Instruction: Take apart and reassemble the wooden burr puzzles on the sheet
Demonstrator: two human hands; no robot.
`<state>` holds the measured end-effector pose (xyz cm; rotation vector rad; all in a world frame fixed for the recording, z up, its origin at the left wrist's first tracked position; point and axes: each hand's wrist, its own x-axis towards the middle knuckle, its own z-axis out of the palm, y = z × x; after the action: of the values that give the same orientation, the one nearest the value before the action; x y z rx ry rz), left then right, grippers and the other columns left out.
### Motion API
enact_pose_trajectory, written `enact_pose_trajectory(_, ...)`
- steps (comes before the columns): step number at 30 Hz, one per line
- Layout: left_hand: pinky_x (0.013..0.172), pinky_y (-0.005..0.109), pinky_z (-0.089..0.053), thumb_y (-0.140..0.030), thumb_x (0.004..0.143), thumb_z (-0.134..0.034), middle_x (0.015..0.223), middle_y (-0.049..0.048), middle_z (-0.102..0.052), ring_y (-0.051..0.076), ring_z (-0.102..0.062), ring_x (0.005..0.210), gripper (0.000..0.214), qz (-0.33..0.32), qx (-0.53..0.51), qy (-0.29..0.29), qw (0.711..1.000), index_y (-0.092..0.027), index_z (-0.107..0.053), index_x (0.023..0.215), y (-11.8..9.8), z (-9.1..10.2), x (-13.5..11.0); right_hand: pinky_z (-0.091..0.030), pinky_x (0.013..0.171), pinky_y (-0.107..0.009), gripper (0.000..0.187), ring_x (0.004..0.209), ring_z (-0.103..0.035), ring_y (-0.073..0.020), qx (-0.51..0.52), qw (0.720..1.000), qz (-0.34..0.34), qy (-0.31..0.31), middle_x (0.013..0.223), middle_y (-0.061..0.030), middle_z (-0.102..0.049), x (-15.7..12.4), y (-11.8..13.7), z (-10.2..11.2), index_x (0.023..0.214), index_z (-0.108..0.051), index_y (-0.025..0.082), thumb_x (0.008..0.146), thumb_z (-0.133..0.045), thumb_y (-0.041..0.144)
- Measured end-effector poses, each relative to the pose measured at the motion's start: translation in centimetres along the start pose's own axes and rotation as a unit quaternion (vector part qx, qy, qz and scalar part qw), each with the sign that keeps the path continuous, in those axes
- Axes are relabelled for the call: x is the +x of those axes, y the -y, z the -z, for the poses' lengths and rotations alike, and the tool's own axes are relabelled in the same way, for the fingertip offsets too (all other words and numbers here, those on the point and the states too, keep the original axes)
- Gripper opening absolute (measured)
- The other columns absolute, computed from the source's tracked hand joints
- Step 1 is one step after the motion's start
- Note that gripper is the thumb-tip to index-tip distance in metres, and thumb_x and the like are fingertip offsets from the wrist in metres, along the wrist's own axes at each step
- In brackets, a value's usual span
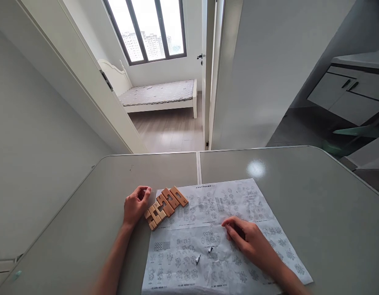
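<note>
At lower centre, the curled right hand (246, 237) could drag the sheet (226, 278), skewing the blocks (167, 209) beside the curled left hand (134, 208); I cannot tell either grip.

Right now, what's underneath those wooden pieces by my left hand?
The wooden pieces overlap the printed sheet at its upper left, partly reaching over the tabletop. Anything directly beneath them, including any print, is covered.
</note>
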<state>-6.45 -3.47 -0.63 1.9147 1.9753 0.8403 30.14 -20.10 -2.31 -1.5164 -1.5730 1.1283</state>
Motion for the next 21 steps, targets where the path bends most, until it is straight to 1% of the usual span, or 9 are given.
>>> enact_pose_trajectory(7, 0.061, 0.025, -0.043, -0.059, 0.09, -0.054, 0.066, -0.0014, -0.065, 0.017, -0.057, 0.06, 0.04, 0.001, 0.006, -0.001, 1.0, -0.023, -0.072, 0.089, 0.02, -0.02, 0.02, -0.041, 0.061, -0.028, 0.035, 0.062, -0.052, -0.0174, 0.008, 1.0, -0.005, 0.002, 0.073, -0.0007, -0.064, -0.07, 0.14, -0.02, 0.1, -0.068, 0.022, 0.106, -0.046, 0.048)
enact_pose_trajectory(15, 0.061, 0.025, -0.041, -0.059, 0.09, -0.054, 0.066, -0.0023, -0.062, 0.016, -0.057, 0.061, 0.041, 0.004, 0.003, 0.009, 1.0, -0.022, -0.071, 0.09, -0.22, 0.23, -0.13, -0.041, 0.061, -0.028, 0.035, 0.063, -0.052, -0.0178, 0.007, 1.0, -0.009, 0.012, 0.074, -0.0014, -0.065, -0.02, -0.2, 0.06, 0.102, -0.068, 0.022, 0.107, -0.045, 0.048)
enact_pose_trajectory(21, 0.062, 0.025, -0.041, -0.059, 0.09, -0.053, 0.065, -0.0021, -0.063, 0.016, -0.057, 0.061, 0.041, 0.01, 0.006, 0.01, 1.0, -0.022, -0.071, 0.089, -0.61, 0.28, -0.11, -0.041, 0.061, -0.028, 0.034, 0.063, -0.052, -0.0179, 0.005, 1.0, -0.006, 0.009, 0.074, -0.0009, -0.064, -0.06, -0.14, 0.04, 0.1, -0.068, 0.023, 0.107, -0.045, 0.047)
